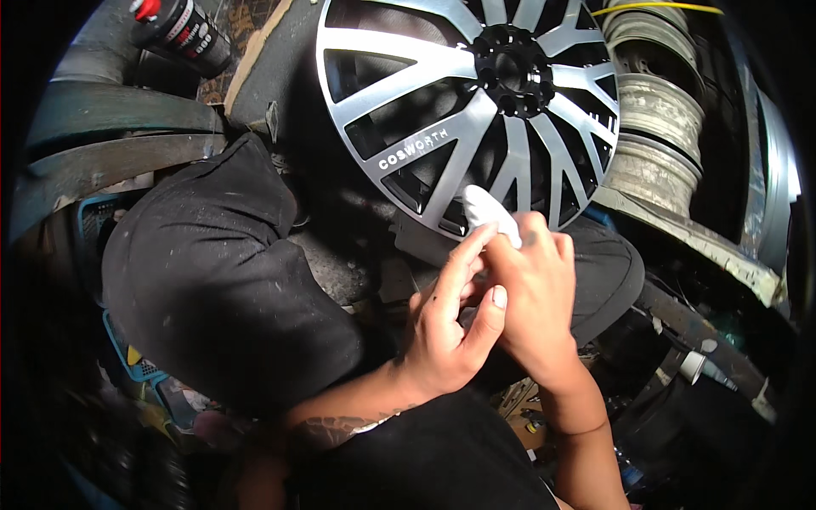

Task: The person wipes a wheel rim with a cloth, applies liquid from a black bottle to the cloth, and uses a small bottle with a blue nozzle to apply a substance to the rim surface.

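A multi-spoke alloy wheel [472, 127] with bright machined spokes and black recesses lies before me, lettering on one spoke. At its near rim, a white cloth [488, 213] is wrapped over a fingertip of my right hand [532, 287], whose other fingers are curled. My left hand [449, 325] is against the right one, its fingers reaching to the lower edge of the cloth and its thumb raised. Whether the left fingers pinch the cloth cannot be told. The palm of my right hand is hidden.
Several worn wheel rims [660, 121] stand in a row at the right, behind a chipped ledge [701, 248]. A dark bottle with a red cap [185, 35] is at the upper left, near curved metal pieces [127, 115]. Blue plastic baskets [121, 338] sit at the lower left.
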